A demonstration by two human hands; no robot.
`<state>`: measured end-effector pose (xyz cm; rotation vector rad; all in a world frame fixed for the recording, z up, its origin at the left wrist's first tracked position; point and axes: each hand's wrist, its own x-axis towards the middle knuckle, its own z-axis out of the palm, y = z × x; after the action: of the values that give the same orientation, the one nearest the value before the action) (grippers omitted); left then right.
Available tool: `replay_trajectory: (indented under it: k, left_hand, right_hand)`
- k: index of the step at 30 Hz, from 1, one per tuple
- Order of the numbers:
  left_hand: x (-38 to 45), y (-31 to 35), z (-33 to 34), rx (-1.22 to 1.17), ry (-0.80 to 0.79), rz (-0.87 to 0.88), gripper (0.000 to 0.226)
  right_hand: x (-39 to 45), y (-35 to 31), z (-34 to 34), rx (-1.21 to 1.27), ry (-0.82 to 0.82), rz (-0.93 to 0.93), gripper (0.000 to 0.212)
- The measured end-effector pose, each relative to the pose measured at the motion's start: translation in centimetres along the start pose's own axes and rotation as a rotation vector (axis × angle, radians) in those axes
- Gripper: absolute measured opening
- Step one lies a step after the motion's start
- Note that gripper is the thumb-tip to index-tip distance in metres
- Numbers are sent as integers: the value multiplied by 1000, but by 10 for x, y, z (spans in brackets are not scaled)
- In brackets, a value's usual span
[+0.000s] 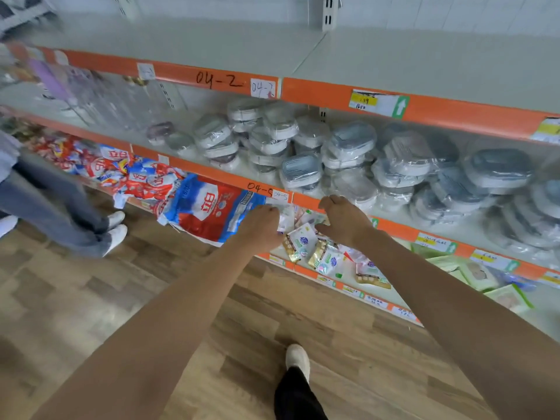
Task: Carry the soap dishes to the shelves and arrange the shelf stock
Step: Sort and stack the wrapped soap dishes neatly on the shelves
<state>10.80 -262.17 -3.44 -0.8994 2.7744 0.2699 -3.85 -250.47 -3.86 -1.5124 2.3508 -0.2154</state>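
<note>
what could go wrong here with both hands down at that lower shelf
1. The red and blue detergent bag hangs out past the shelf edge beside the left hand; a nudge might drop it.
2. The small sachets under the right hand lie loose at the front edge and could slide off.
3. The wrapped soap dishes above are piled unevenly; a bump may topple some.

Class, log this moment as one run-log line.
hands: left hand and right hand reach, holding nothing | target: small packets, lower shelf | soap dishes: piled on the shelf above
</note>
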Motion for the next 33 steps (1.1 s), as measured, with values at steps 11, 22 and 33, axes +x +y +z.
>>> replay_trajectory:
  k: [11,22,33]
  left_hand:
    - [64,-133,-27,-22,-26,-43,45]
    - [114,-274,-27,-11,-17,162,46]
    - [150,-454,-38,-25,-34,131,45]
  right_hand:
    - [128,-80,11,37,-35,1,52]
    - [209,-188,45,21,-40,153,53]
    - [322,-320,80,58,-25,162,52]
